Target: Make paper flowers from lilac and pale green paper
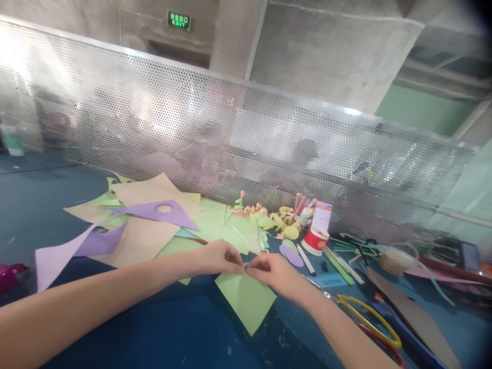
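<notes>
My left hand (225, 256) and my right hand (273, 272) meet just past the front edge of the table, fingertips pinched close together. Between them shows a bit of a small purple piece (246, 265), mostly covered by the fingers. Directly beneath lies a light green square of paper (248, 302), one corner pointing towards me and its far corner under my fingertips. Right of my hands are purple paper ovals (292, 256) and a white pen (306, 260). Scissors with yellow and red handles (369, 315) lie by my right forearm.
Cut sheets of beige paper (142, 243) and purple paper (169, 212) spread to the left. Behind stand a small paper tree (239, 203), yellow-green paper pieces (286, 223), a red-and-white roll (315, 241) and a phone (322, 215). A perforated metal screen (253, 138) closes off the back.
</notes>
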Available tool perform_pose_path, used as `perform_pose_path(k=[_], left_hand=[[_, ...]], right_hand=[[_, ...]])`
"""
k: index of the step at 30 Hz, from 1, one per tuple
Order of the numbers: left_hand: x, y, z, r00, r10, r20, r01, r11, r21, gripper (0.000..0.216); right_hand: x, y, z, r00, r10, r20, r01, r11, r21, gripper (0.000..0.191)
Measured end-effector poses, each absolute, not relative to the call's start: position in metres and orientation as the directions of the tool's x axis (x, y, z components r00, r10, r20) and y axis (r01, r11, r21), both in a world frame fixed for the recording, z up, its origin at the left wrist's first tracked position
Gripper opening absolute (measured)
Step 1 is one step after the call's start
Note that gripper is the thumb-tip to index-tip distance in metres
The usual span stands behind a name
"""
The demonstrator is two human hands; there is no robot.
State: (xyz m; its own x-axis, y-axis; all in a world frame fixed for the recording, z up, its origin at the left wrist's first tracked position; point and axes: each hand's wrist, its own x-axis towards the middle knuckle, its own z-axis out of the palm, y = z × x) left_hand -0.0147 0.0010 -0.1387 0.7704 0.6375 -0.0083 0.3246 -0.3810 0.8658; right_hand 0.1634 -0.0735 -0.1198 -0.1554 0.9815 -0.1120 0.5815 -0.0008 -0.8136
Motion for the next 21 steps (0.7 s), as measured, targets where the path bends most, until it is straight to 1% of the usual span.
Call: perform_pose_path(k=[5, 10, 14, 17, 21], left_hand=[[-0.0178, 0.0037, -0.1403, 0.778, 0.623, -0.075, 0.353, -0.337, 0.873, 0.039], [-0.0173, 0.0044, -0.1414, 0.787, 0.611, -0.084, 0.34, -0.316, 0.886, 0.034], [-0.0158, 0.0027, -0.1394, 0.773, 0.63, -0.065, 0.313, -0.29, 0.904, 0.031], [-0.0155, 0.0022, -0.1375, 0.782, 0.62, -0.056, 0.279, -0.268, 0.922, 0.029], [-0.0171, 0.0018, -0.1347, 0.778, 0.624, -0.079, 0.302, -0.259, 0.917, 0.029]], right_hand=[[0.1612, -0.0743, -0.1192, -0.153, 0.982, -0.107, 0.59, 0.004, -0.807, 0.024], [0.1608, -0.0748, -0.1191, -0.172, 0.98, -0.096, 0.572, 0.021, -0.82, 0.023], [0.1623, -0.0735, -0.1204, -0.168, 0.98, -0.103, 0.581, 0.014, -0.814, 0.026], [0.1634, -0.0732, -0.1213, -0.172, 0.979, -0.106, 0.582, 0.014, -0.813, 0.028], [0.164, -0.073, -0.1226, -0.177, 0.977, -0.118, 0.561, 0.002, -0.828, 0.028]])
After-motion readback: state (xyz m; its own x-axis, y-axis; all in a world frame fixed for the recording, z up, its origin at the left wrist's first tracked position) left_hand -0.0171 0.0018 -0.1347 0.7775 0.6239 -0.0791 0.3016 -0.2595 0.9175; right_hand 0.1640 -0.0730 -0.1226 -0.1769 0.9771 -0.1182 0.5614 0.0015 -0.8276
